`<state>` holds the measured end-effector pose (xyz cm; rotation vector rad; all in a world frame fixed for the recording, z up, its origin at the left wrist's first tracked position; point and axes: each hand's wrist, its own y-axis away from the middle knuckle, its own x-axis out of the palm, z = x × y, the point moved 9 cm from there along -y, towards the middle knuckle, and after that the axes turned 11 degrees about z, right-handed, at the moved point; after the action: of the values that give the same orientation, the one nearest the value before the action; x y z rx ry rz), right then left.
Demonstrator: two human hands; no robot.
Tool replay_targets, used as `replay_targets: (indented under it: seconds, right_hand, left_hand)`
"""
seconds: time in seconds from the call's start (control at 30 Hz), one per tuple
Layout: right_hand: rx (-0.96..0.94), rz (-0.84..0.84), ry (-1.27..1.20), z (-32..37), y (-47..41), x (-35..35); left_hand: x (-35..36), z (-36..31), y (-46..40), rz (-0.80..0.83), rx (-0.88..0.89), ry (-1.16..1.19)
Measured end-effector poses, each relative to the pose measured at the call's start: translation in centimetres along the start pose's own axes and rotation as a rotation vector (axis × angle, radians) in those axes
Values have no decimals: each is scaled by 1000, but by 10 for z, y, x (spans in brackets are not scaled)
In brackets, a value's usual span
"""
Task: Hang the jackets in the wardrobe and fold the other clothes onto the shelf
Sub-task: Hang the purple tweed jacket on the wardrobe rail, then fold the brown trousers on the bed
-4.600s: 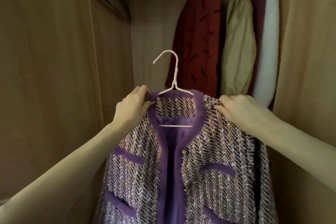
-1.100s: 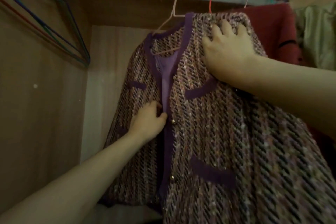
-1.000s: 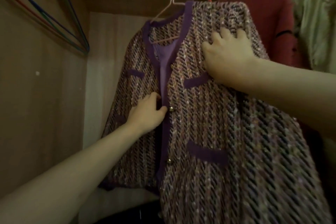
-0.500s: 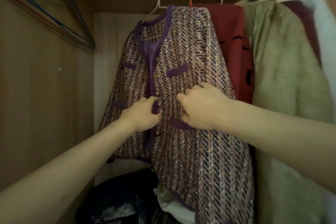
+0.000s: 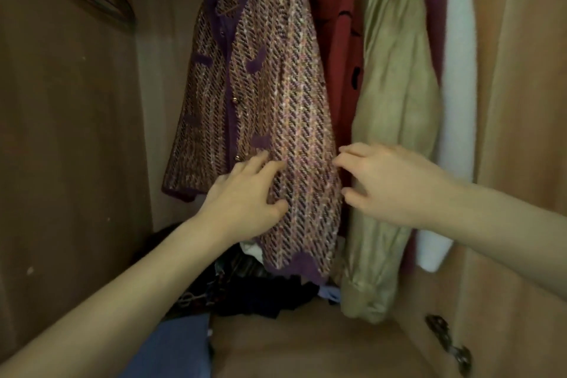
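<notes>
head view: left hand (image 5: 245, 196) rests spread on hanging tweed jacket (image 5: 276, 86).

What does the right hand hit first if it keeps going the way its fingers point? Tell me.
The right hand points left, its fingers loosely spread and holding nothing. Going straight on, it would probably first meet the sleeve edge of the tweed jacket. The khaki jacket hangs behind it; depth is uncertain.

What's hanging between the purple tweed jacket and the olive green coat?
A dark red coat hangs between the purple tweed jacket and the olive green coat, as the head view shows.
</notes>
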<state>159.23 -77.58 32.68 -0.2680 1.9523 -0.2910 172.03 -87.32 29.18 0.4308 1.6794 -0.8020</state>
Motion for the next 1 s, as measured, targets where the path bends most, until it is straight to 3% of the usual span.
replay_targets:
  seconds: [0.27, 0.73, 1.0]
  right_hand:
    - [268, 62, 33, -29, 117, 14]
    - [728, 323, -9, -20, 350, 4]
    - [1030, 408, 45, -1, 507, -45]
  left_hand:
    - [6, -102, 45, -161, 285, 3]
    - [72, -265, 142, -16, 747, 179]
    - [71, -383, 236, 65, 1066, 241]
